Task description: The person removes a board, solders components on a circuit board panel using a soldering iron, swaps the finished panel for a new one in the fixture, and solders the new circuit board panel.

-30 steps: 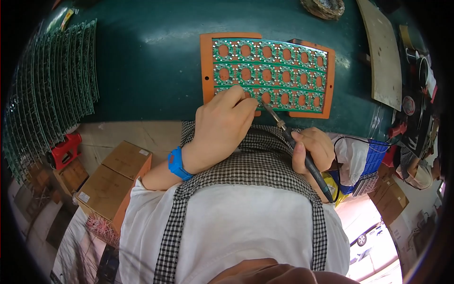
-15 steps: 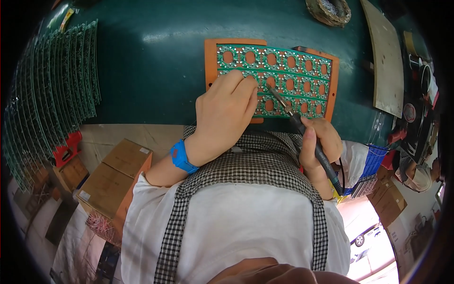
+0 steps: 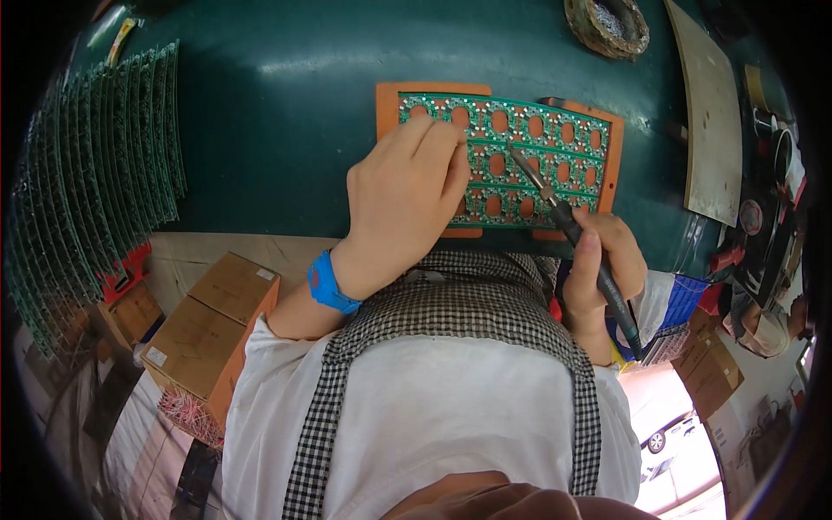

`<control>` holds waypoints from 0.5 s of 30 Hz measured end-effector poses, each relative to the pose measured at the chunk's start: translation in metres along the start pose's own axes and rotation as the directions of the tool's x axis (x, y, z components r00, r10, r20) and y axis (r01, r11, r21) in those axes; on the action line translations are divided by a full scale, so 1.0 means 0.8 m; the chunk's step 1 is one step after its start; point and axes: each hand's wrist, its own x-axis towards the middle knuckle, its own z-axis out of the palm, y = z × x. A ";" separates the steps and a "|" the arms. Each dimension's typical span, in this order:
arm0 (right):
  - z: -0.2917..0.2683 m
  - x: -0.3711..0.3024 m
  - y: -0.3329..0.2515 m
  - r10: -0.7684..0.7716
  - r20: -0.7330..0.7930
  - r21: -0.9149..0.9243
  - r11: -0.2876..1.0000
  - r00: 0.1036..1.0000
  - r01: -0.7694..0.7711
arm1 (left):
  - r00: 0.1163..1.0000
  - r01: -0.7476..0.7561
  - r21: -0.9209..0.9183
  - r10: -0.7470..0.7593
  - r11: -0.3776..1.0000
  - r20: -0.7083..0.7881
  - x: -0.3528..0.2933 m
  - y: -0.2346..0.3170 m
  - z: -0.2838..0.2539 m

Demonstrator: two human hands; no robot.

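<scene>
A green circuit-board panel (image 3: 537, 143) with rows of round cut-outs lies in an orange frame (image 3: 387, 117) on the table. My left hand (image 3: 394, 204), a blue band on its wrist, is over the panel's left part. Its fingers are closed in a pinch near the upper rows; whatever is between them is hidden. A soldering iron (image 3: 568, 225) with a dark handle rests in my right hand (image 3: 611, 269), held like a pen. Its metal tip points up and left at the panel's middle, a short way right of my left fingertips. I cannot tell whether it touches the board.
Many green panels (image 3: 113, 147) stand in a row at the left. A round coil-like holder (image 3: 607, 26) sits at the far right, beside a pale board (image 3: 706, 113). Cardboard boxes (image 3: 208, 312) are below the table at left, a blue crate (image 3: 680, 303) at right.
My left hand has moved farther up the panel and slightly left. The iron's tip has shifted right and up across the panel. The whole view has tilted a little.
</scene>
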 end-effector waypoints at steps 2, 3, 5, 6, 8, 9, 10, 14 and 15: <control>0.004 0.007 -0.001 0.082 0.021 -0.011 0.997 0.996 -0.082 | 0.999 0.044 -0.015 -0.043 0.999 0.023 0.009 -0.005 0.004; 0.008 0.009 0.000 0.082 0.021 -0.007 0.997 0.996 -0.082 | 1.000 0.008 -0.023 -0.008 1.000 -0.015 0.011 -0.007 0.008; 0.015 0.014 0.003 0.032 0.018 -0.002 0.999 0.999 -0.032 | 0.998 -0.028 -0.027 0.027 0.999 -0.052 0.014 -0.008 0.016; 0.016 0.016 0.003 0.033 0.018 -0.002 0.999 0.999 -0.033 | 0.997 -0.038 -0.030 0.036 0.999 -0.069 0.015 -0.008 0.019; 0.019 0.019 0.004 0.023 0.034 0.009 1.000 0.999 -0.023 | 0.995 -0.049 -0.033 0.046 0.998 -0.085 0.016 -0.008 0.023; 0.019 0.020 0.004 0.024 0.035 0.009 1.000 0.999 -0.024 | 0.998 -0.042 -0.023 0.041 0.999 -0.057 0.016 -0.008 0.024; 0.020 0.020 0.004 0.006 0.034 0.012 1.000 0.999 -0.006 | 0.999 -0.036 -0.013 0.036 0.999 -0.029 0.015 -0.008 0.025; 0.018 0.024 0.003 -0.080 0.081 -0.012 0.997 0.994 0.081 | 0.998 -0.067 -0.012 0.066 0.998 -0.015 0.017 -0.007 0.019; 0.018 0.023 0.004 -0.081 0.080 -0.012 0.997 0.993 0.082 | 0.999 -0.040 -0.011 0.039 0.999 -0.021 0.018 -0.007 0.014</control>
